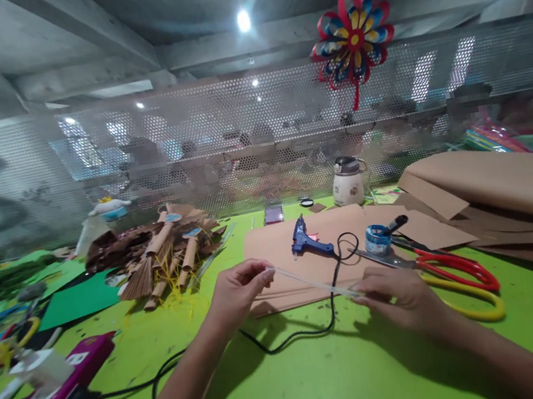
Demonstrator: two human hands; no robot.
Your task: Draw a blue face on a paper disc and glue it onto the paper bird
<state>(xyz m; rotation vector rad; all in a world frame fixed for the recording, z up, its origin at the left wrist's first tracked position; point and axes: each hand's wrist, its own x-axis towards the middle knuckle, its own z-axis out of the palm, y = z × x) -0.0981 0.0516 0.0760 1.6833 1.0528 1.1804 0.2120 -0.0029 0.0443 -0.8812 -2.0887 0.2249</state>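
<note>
A thin translucent glue stick [310, 281] is stretched between my two hands above the green table. My left hand [240, 291] pinches its left end between thumb and fingers. At its right end, my right hand [398, 296] grips it the same way, with the fingertips partly hidden. Just beyond the stick, a blue hot glue gun [309, 240] lies on brown kraft paper [263, 240], its black cord [293, 340] running underneath the stick. Scissors with red and yellow handles [476, 311] lie beside my right hand, near a small blue paint jar [377, 240].
On the left are a purple power strip [85, 363] with a white plug, green card [80, 300] and brown paper figures [168, 249]. Kraft paper rolls [501, 182] are piled at right. A bottle [347, 183] stands by the perforated metal screen [242, 109], where a paper flower [355, 40] hangs.
</note>
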